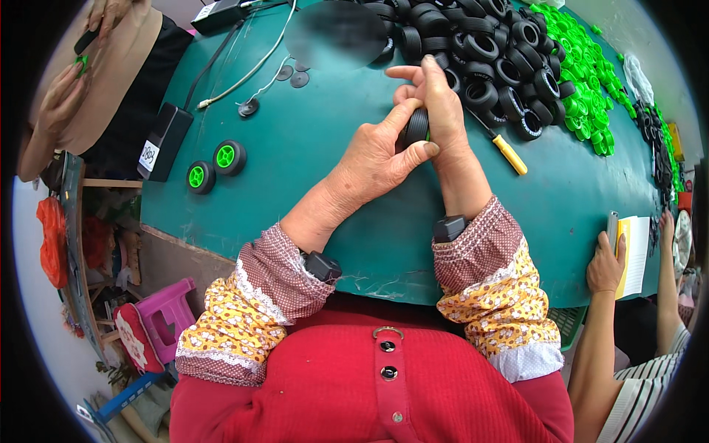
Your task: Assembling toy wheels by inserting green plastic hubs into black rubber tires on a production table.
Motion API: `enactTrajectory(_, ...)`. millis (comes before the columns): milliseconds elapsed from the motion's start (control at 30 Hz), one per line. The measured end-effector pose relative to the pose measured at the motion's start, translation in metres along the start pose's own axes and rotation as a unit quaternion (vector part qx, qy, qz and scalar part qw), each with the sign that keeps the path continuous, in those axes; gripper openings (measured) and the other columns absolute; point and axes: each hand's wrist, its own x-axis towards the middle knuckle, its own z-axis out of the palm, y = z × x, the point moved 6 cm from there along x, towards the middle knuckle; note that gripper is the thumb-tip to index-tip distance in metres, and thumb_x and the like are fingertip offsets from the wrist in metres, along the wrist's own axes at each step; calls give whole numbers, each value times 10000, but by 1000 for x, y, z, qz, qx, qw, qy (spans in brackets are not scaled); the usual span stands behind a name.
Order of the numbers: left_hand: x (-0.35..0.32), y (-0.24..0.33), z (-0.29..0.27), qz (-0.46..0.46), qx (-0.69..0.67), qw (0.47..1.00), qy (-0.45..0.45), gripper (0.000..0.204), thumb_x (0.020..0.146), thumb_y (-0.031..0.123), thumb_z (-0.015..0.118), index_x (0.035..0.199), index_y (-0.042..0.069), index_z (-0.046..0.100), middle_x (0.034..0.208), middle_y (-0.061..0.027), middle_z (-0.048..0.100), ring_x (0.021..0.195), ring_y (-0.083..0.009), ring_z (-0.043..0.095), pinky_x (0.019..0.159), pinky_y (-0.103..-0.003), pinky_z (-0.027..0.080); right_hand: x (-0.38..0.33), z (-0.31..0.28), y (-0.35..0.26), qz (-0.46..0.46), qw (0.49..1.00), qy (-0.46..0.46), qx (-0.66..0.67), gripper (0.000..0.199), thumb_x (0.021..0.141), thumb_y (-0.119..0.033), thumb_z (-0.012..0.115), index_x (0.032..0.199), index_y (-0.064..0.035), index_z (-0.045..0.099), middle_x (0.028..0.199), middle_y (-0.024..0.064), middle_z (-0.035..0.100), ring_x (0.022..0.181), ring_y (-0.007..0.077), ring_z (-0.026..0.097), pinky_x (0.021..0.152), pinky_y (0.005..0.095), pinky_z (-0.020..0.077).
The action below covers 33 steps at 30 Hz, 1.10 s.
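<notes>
In the head view, you hold a black tyre point(416, 128) upright between your hands over the middle of the table, with a sliver of green showing at its right side. Your left hand point(373, 159) grips it, thumb on the near side and fingers on the far side; your right hand point(446, 122) lies straight against its right face, fingers reaching far and left rather than wrapping it. It looks light, rubbery and grippy, likely to give under pressure yet hardly fragile; the tread offers the surest hold, and the green part is probably stiffer and slicker. The green tabletop point(310, 214) looks smooth, scuffed along its near edge. To the left sit two green-centred wheels point(230, 158); far right of your hands lie the tyre pile point(480, 71), the green plastic parts point(580, 81) and a yellow-handled tool point(509, 153). A co-worker's hand point(605, 267) rests by a notebook point(633, 247) on the right; a pink stool point(166, 314) stands near left.
</notes>
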Motion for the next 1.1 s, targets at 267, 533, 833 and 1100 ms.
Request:
enactTrajectory(267, 6, 2, -4, 53, -114, 992, 9, 533, 810, 266, 603, 1251, 59, 387, 865, -93, 597, 758, -127, 595, 632, -232, 480, 1, -10, -14, -118, 986, 84, 82, 539, 882, -443, 290, 864, 24, 558, 624, 28, 512, 553, 94, 457, 545, 218, 391)
enactTrajectory(533, 14, -18, -22, -71, -363, 928, -37, 451, 893, 346, 431, 1232, 52, 391, 811, -123, 597, 637, -178, 615, 585, -245, 501, -31, -16, 9, -59, 995, -66, -47, 393, 870, -403, 451, 994, -48, 565, 837, 5, 565, 745, 83, 506, 634, 228, 394)
enactTrajectory(833, 10, -15, -21, -31, -229, 972, -42, 363, 823, 247, 588, 1119, 51, 510, 765, -25, 579, 579, -64, 528, 515, -189, 444, -58, -16, -2, -121, 983, -16, -139, 305, 847, -208, 553, 1054, 12, 509, 861, 18, 575, 706, 57, 506, 603, 191, 411)
enactTrajectory(1100, 8, -6, -18, -17, -195, 976, -98, 384, 826, 233, 586, 1139, 33, 489, 808, -13, 559, 614, -63, 529, 566, -184, 455, -62, -15, -10, -175, 966, -48, -185, 380, 825, -147, 574, 1172, -43, 460, 822, 30, 557, 728, 74, 503, 648, 220, 435)
